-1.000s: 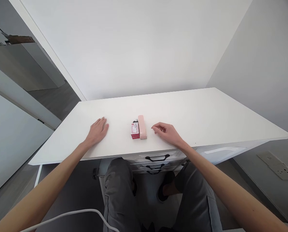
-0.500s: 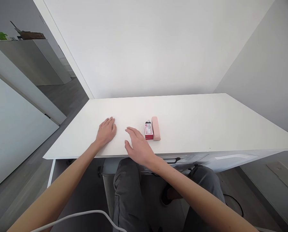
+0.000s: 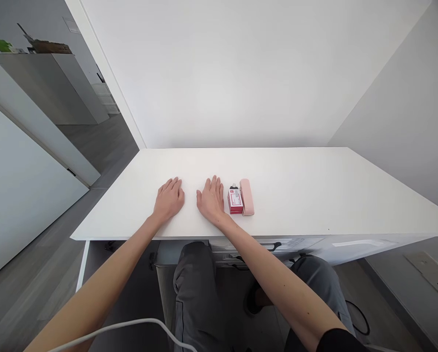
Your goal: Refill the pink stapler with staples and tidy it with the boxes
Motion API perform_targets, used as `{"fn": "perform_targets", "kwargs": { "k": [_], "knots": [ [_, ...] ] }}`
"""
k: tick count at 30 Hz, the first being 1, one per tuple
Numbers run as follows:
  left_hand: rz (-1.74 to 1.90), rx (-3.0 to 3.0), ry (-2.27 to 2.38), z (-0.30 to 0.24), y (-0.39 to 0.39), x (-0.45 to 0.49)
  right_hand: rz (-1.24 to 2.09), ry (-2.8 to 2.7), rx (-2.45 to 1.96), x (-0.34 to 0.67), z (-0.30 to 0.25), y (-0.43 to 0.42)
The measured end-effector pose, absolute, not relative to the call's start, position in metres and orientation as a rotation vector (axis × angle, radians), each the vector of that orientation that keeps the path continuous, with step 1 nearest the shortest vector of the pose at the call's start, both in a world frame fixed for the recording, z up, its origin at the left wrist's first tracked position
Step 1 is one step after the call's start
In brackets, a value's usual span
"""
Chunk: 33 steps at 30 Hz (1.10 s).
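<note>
My left hand [image 3: 169, 199] lies palm down on the white tabletop [image 3: 295, 190], its fingers stretched forward and holding nothing. To its right, my right hand [image 3: 211, 199] also rests flat on the surface, thumb out to the side. Just right of that hand is a small red and white box [image 3: 235, 201], with a small dark object with a clear tip [image 3: 234, 186] at its far end. Against the box's right side lies a long pale pink stapler-like object [image 3: 247, 197]. Neither hand grips these things.
A white wall [image 3: 222, 73] rises behind the table. Below the front edge are drawers with dark handles [image 3: 275, 246] and my legs [image 3: 196, 288]. A white cable [image 3: 141, 321] crosses at the lower left. A door [image 3: 24, 195] stands at the left.
My right hand has come down from above the table's front edge and now lies flat beside the box. My left hand stays resting on the table. The view has shifted slightly.
</note>
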<state>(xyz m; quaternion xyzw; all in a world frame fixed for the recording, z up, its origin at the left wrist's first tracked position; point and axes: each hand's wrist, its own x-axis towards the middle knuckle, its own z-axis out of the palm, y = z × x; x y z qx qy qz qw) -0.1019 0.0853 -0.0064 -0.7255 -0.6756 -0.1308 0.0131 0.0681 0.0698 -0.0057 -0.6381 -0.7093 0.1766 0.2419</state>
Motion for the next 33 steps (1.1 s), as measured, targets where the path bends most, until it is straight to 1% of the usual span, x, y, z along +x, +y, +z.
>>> {"fn": "perform_targets", "kwargs": {
  "k": [7,16,33],
  "knots": [
    [-0.436,-2.258,-2.095,-0.007,0.085,-0.101,0.507,-1.755,-1.826,0.07,-0.008,0.081],
    [-0.494,-2.28,-2.073,-0.007,0.086,-0.102,0.537,-1.607,-1.798,0.071,-0.012,0.084],
    [-0.51,-2.3,-2.099,-0.004,0.085,-0.1,0.527,-1.673,-1.794,0.102,-0.014,0.08]
  ]
}}
